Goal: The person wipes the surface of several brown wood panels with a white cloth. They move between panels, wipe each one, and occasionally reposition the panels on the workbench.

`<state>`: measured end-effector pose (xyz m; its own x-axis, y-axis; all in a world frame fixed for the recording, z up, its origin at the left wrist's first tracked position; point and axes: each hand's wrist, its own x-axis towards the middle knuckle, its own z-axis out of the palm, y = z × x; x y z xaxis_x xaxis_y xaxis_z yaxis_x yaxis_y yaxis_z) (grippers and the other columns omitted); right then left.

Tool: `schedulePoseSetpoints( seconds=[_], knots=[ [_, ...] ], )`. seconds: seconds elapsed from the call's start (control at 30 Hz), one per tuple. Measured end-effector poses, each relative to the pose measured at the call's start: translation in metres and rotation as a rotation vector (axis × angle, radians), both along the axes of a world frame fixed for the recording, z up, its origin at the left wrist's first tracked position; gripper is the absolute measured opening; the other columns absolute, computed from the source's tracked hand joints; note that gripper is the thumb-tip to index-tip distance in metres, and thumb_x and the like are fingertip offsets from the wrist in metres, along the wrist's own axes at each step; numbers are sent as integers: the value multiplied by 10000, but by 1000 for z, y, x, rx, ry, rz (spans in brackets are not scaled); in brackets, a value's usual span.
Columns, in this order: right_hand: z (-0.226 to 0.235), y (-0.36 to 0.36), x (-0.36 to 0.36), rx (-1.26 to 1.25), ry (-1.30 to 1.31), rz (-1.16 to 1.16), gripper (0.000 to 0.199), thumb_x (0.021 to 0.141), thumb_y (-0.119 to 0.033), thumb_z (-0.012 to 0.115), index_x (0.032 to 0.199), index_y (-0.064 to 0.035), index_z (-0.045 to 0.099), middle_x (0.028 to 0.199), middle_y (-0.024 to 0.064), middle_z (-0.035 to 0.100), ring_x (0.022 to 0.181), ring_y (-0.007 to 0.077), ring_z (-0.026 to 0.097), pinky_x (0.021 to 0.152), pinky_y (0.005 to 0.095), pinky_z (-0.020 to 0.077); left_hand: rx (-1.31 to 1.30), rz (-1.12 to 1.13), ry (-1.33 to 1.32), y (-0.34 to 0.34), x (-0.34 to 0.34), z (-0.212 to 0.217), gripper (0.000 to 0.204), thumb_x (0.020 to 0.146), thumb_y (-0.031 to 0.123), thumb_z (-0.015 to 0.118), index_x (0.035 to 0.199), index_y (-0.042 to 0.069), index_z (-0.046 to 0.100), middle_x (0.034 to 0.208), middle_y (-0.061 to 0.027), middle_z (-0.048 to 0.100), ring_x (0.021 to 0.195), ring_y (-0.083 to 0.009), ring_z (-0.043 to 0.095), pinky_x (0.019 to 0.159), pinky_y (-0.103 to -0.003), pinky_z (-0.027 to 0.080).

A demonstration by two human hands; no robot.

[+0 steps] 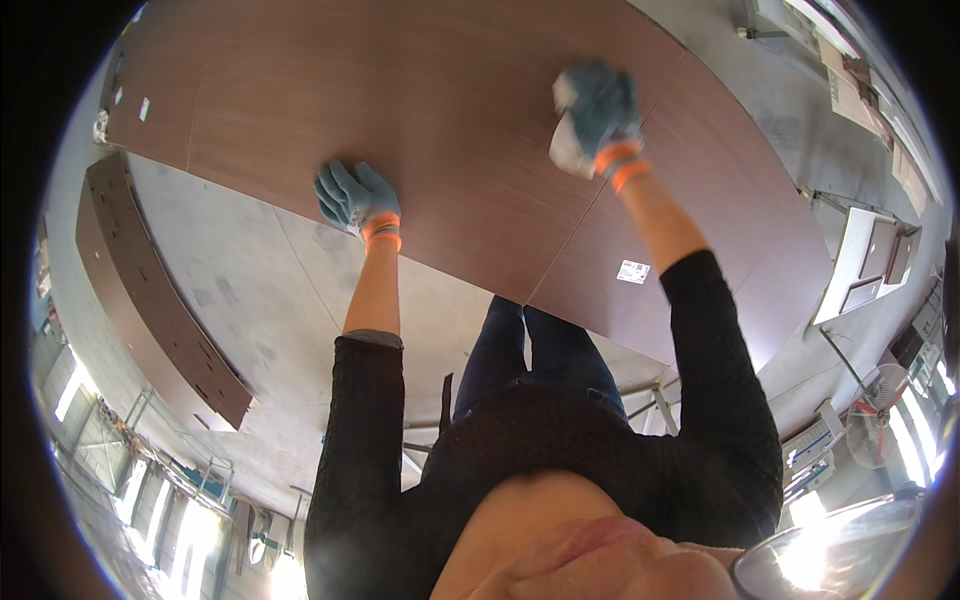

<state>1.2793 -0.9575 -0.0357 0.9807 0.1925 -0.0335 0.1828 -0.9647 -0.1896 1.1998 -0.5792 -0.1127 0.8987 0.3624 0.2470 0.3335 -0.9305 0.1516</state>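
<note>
A large brown panel point(430, 110) with thin seams across it spreads out before me. Near its front edge lies my left hand point(357, 197), in a grey-blue glove with an orange cuff, fingers stretched out on the surface. My right hand point(607, 105), gloved alike, is further out to the right over the panel and smeared by motion. Bunched under it is a white cloth point(570, 148), partly covered by the glove. A white label point(633, 272) sticks to the panel below my right hand, and a smaller label point(144, 109) is at its far left.
At left stands a stack of brown boards point(150, 290) with slots along its side. A white board with brown pieces point(868, 265) lies to the right. A standing fan point(875, 415) is at the lower right. My legs point(535, 345) are close to the panel's front edge.
</note>
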Motion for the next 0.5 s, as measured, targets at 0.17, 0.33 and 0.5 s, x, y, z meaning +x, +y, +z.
schedulePoseSetpoints(
  seconds=[0.17, 0.33, 0.5],
  knots=[
    [-119, -191, 156, -551, 245, -227, 501, 1047, -242, 475, 1527, -104, 511, 1543, 144, 526, 1444, 310, 466, 1242, 442, 311, -50, 25, 54, -8, -1, 10, 523, 1033, 320, 554, 1474, 45, 499, 1567, -158, 474, 1472, -382, 394, 1190, -532, 306],
    [-146, -247, 153, -118, -603, -289, 500, 1032, -223, 490, 1519, -110, 513, 1572, 123, 498, 1460, 327, 450, 1228, 482, 341, -32, -34, -63, -14, 5, 2, 488, 993, 279, 608, 1406, 29, 539, 1502, -160, 521, 1411, -390, 448, 1139, -553, 355],
    [-96, -47, 62, -117, -296, -96, 464, 1002, -197, 492, 1461, -145, 542, 1571, 96, 481, 1484, 353, 395, 1175, 516, 375, 20, -14, -77, -4, 2, 1, 478, 985, 287, 603, 1381, 23, 567, 1476, -177, 537, 1379, -408, 468, 1121, -574, 366]
  ],
)
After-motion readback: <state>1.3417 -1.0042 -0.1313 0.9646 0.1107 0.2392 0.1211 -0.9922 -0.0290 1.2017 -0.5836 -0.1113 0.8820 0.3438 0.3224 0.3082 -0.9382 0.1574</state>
